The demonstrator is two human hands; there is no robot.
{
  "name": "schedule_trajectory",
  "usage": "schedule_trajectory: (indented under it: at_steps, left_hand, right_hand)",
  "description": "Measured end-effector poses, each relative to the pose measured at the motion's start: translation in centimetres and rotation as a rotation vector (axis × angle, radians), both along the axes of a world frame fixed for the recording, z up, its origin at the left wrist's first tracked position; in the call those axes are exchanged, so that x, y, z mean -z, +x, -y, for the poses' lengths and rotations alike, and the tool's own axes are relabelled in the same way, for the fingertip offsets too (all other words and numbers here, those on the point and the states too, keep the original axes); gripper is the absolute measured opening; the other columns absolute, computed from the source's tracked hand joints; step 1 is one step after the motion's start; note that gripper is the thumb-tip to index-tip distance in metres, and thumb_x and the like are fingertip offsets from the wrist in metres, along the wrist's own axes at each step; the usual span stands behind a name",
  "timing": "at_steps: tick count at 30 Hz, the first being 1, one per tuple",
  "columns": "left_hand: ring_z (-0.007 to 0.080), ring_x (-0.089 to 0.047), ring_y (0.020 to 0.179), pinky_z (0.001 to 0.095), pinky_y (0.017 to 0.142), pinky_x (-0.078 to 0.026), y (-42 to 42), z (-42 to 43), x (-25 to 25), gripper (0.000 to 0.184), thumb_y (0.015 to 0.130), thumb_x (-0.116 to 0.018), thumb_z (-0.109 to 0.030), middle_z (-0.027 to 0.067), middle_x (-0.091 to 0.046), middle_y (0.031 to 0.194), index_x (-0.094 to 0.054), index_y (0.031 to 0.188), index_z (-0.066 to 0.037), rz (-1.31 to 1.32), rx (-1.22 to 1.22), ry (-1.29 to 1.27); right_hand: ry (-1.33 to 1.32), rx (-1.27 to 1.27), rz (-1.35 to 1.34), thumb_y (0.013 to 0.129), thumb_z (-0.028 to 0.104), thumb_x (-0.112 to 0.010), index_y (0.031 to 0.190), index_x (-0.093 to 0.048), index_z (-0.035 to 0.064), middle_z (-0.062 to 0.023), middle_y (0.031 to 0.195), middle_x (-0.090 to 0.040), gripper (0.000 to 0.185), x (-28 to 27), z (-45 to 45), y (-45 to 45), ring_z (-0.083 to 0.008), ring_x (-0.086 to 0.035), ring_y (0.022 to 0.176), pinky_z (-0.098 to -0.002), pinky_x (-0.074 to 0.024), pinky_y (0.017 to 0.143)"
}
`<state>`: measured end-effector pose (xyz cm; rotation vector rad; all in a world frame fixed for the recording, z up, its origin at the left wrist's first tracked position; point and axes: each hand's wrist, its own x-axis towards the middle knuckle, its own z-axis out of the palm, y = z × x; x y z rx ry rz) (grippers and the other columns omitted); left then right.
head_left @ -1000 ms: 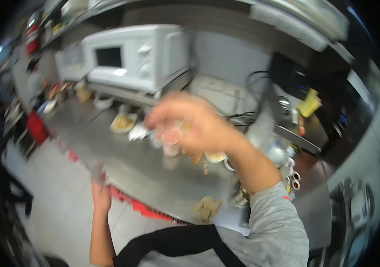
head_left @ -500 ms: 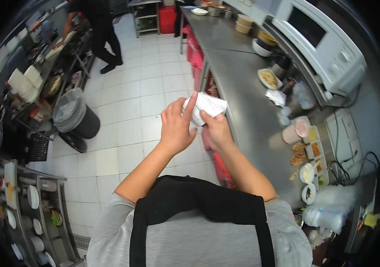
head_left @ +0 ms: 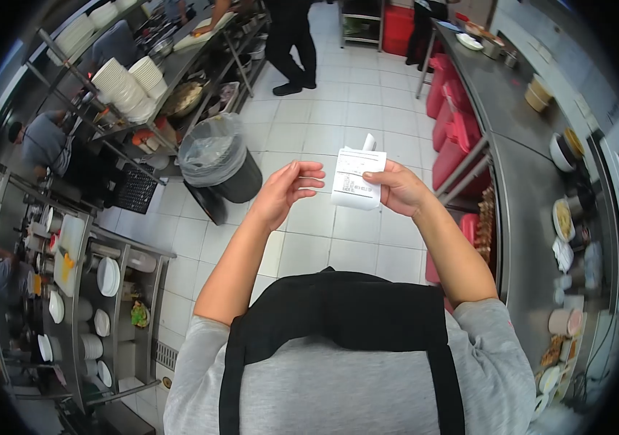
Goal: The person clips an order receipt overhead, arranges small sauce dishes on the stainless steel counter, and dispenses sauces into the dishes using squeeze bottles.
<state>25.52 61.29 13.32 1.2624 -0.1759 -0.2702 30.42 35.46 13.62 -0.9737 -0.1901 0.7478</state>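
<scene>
A white printed paper slip (head_left: 356,177) is in my right hand (head_left: 402,190), pinched at its right edge with the thumb on top. Its top end curls upward. To the left of the slip, my left hand (head_left: 285,192) is raised with its fingers apart and bent, touching nothing. Both hands are in front of my chest, above the white tiled floor.
On the right runs a steel counter (head_left: 523,210) with bowls and food, red bins (head_left: 454,138) below. A lined trash bin (head_left: 219,156) stands left, near shelves of plates (head_left: 109,275). People work at the back and left.
The view has swung left, away from the microwave. My left hand has come off the slip, which now lies unfolded in my right hand.
</scene>
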Motion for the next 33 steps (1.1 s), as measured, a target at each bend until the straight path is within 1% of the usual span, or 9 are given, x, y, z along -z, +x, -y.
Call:
schedule_trajectory:
  at_steps: [4,8,10,12,17,23,26,27,33]
  left_hand:
    - [0.0161,-0.061,0.1,0.031,0.085,-0.05,6.6,-2.8,0.3,0.052,0.099,-0.04,-0.045,0.0099,-0.062,0.113,-0.054,0.122,-0.001,-0.12,0.145,-0.034]
    - [0.0162,-0.062,0.095,0.0334,0.086,-0.05,13.0,-4.6,1.9,0.036,0.09,-0.061,-0.02,0.0068,-0.062,0.114,-0.055,0.121,-0.003,-0.091,0.016,0.195]
    - [0.0175,-0.062,0.1,0.034,0.089,-0.052,16.0,-6.0,3.2,0.039,0.087,-0.063,-0.007,0.0069,-0.061,0.117,-0.052,0.124,-0.004,-0.107,-0.072,-0.081]
    - [0.0187,-0.062,0.104,0.0346,0.091,-0.052,18.1,-7.7,2.6,0.039,0.088,-0.06,-0.005,0.008,-0.061,0.117,-0.049,0.126,-0.004,-0.08,-0.162,-0.299]
    - [0.0209,-0.061,0.109,0.0359,0.093,-0.051,19.8,-13.4,1.4,0.037,0.093,-0.055,-0.008,0.0118,-0.059,0.121,-0.048,0.129,0.0,-0.074,-0.407,-0.449]
    - [0.0181,-0.065,0.097,0.0339,0.086,-0.054,15.2,-22.4,-1.3,0.031,0.094,-0.054,-0.015,0.0097,-0.064,0.111,-0.055,0.122,-0.001,-0.167,-0.849,-0.128]
    - [0.0153,-0.065,0.09,0.0319,0.081,-0.054,12.0,-27.1,-1.2,0.028,0.094,-0.053,-0.014,0.007,-0.065,0.107,-0.058,0.119,-0.002,-0.181,-0.992,-0.056]
    - [0.0145,-0.065,0.088,0.0312,0.079,-0.054,10.7,-28.5,-1.4,0.026,0.094,-0.052,-0.014,0.0063,-0.066,0.105,-0.059,0.117,-0.003,-0.183,-1.038,-0.036]
    - [0.0103,-0.062,0.082,0.027,0.072,-0.052,2.2,-38.8,-1.2,0.026,0.093,-0.054,-0.013,0.0039,-0.067,0.1,-0.061,0.117,-0.003,-0.224,-1.229,0.134]
  right_hand:
    - [-0.215,-0.123,0.192,0.086,0.004,-0.06,0.122,-0.054,-0.0012,-0.0121,0.116,-0.062,0.036,-0.6,-4.9,6.8,-0.0199,-0.061,0.106,-0.035,-0.0483,0.094]
    - [-0.556,-0.142,0.657,0.086,0.011,-0.062,0.114,-0.059,-0.0012,-0.0081,0.1,-0.066,0.03,-0.6,-8.9,14.0,-0.0126,-0.062,0.087,-0.0281,-0.0504,0.077]
    - [-0.602,-0.185,0.659,0.088,0.014,-0.06,0.112,-0.06,-0.001,-0.0072,0.093,-0.067,0.028,-2.2,-10.8,17.3,-0.0112,-0.061,0.079,-0.026,-0.0502,0.069]
    - [-0.428,-0.473,0.444,0.095,0.057,-0.04,0.108,-0.063,0.0036,-0.0078,0.08,-0.067,0.06,2.6,-11.5,24.1,-0.0157,-0.063,0.075,-0.0276,-0.0493,0.065]
    - [0.172,-0.668,-0.247,0.085,0.076,-0.031,0.132,-0.047,0.0045,-0.0151,0.123,-0.059,0.087,5.9,-24.1,26.6,-0.0281,-0.058,0.111,-0.0427,-0.0477,0.089]
    - [0.366,-0.873,-0.316,0.09,0.065,-0.041,0.137,-0.04,0.0038,-0.0129,0.134,-0.05,0.077,2.8,-41.5,29.1,-0.0288,-0.052,0.118,-0.046,-0.0404,0.101]
    - [0.319,-0.874,-0.288,0.096,0.049,-0.042,0.132,-0.043,-0.0028,-0.0158,0.13,-0.054,0.063,2.9,-50.6,28.5,-0.032,-0.053,0.118,-0.044,-0.0392,0.103]
    - [0.454,-1.008,-0.441,0.098,0.029,-0.046,0.13,-0.044,-0.0021,-0.0158,0.126,-0.057,0.044,2.8,-53.2,28.1,-0.0281,-0.055,0.116,-0.0427,-0.0406,0.102]
    - [0.446,-0.812,-0.181,0.095,0.007,-0.045,0.133,-0.041,-0.0022,-0.0143,0.132,-0.052,0.039,-1.8,-65.1,18.9,-0.0251,-0.051,0.122,-0.0396,-0.0382,0.105]
